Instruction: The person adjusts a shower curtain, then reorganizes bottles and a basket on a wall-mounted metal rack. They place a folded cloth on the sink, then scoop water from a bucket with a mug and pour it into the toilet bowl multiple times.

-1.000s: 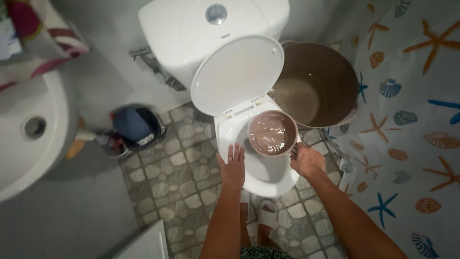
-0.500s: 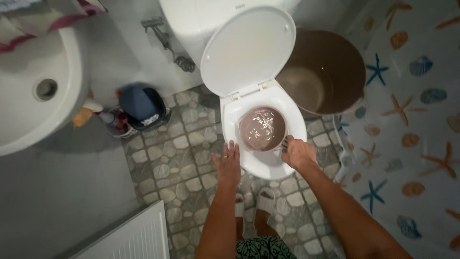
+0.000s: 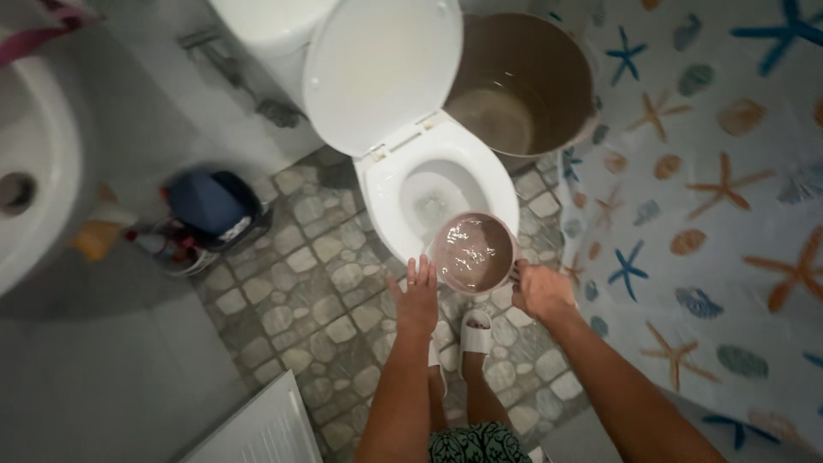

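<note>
At nine o'clock a white sink is seen, with a dark blue bin on the stone-patterned floor beside it. At the centre, the left hand is held flat with fingers spread, touching the near side of a water-filled scoop. The scoop is held over the front rim of the open toilet and is gripped by its handle in the closed right hand. At one o'clock a large brown bucket is stood against the starfish curtain. Water could be spilled on the floor and slippers if the full scoop is tilted short of the bowl.
</note>
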